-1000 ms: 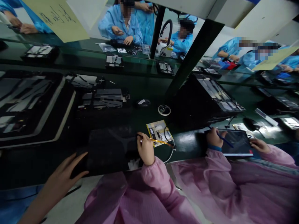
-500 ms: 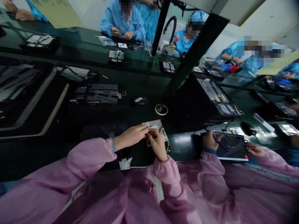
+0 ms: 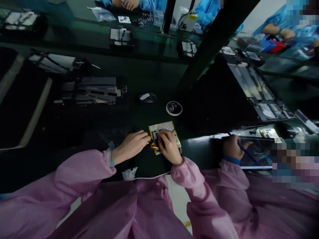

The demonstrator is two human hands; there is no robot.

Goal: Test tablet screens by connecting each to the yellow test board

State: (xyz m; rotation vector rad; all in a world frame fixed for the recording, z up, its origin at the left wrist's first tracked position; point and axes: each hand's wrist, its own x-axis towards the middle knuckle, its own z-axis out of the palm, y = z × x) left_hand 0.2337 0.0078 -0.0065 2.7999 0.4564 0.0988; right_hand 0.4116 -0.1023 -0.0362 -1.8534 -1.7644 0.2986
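In front of me on the dark green table lies a flat white panel with yellow edges (image 3: 161,126). A small dark part with a white label (image 3: 155,135) rests over its left side, and an orange strip (image 3: 154,146) shows just below. My left hand (image 3: 132,146) is at the panel's left edge, fingers pressed together beside that part; what they pinch is hidden. Over the middle of the panel, my right hand (image 3: 170,146) is curled with its thumb and fingers closed by the dark part. Whatever lies under those fingers cannot be made out.
Beyond the panel are a round dish (image 3: 174,108) and a black mouse (image 3: 147,98). Stacked device parts sit left (image 3: 92,91) and in a tall black pile right (image 3: 251,83). A crumpled white scrap (image 3: 129,173) lies near me. A co-worker's hand (image 3: 233,147) holds a blue pen at right.
My hands have parted slightly: the left drew back to the left, the right stays over the panel. The dark part and orange strip now show between them. The camera view has tilted downward.
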